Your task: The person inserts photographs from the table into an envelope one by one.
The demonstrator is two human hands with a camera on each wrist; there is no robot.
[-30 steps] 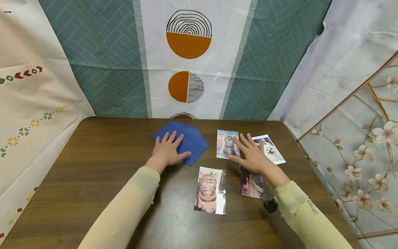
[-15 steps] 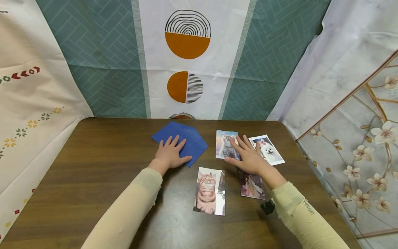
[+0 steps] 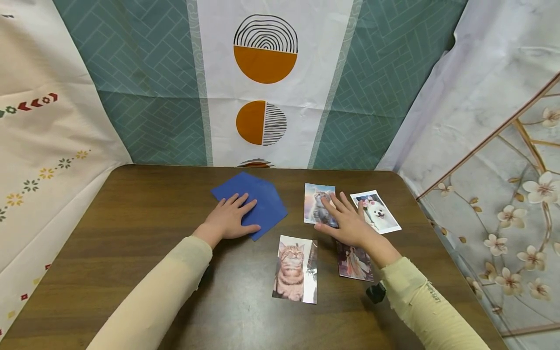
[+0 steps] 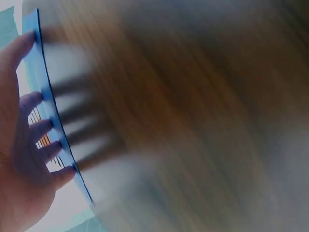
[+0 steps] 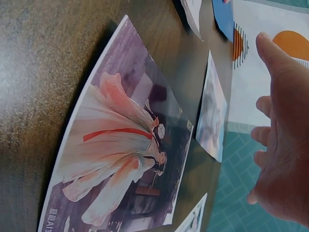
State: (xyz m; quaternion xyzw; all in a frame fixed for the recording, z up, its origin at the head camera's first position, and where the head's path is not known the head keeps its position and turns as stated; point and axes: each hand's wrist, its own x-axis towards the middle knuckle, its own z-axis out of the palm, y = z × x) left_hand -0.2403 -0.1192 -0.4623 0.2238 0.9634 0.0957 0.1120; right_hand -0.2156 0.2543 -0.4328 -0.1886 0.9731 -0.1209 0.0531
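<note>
A blue envelope (image 3: 269, 201) lies flat at the back of the table, left of centre. My left hand (image 3: 227, 219) rests on its left part, fingers spread; in the left wrist view the fingertips press on the envelope. Over the right-hand cards hovers my right hand (image 3: 352, 227), fingers spread, holding nothing; the right wrist view shows it above the table. Nearest to it are a grey kitten photo (image 3: 314, 197), a white dog photo (image 3: 378, 213) and a photo of a figure in a flowing dress (image 3: 355, 265). The hand partly covers the kitten and dress photos.
An orange cat photo (image 3: 290, 270) lies at the table's middle, between the two arms. Brown wood tabletop (image 3: 131, 233) stretches to the left. Patterned cloths hang behind the table (image 3: 157, 97) and at both sides.
My left hand has moved slightly left and toward me, and over the last half second the envelope has slid left with it. My right hand has drawn back slightly from the dog photo.
</note>
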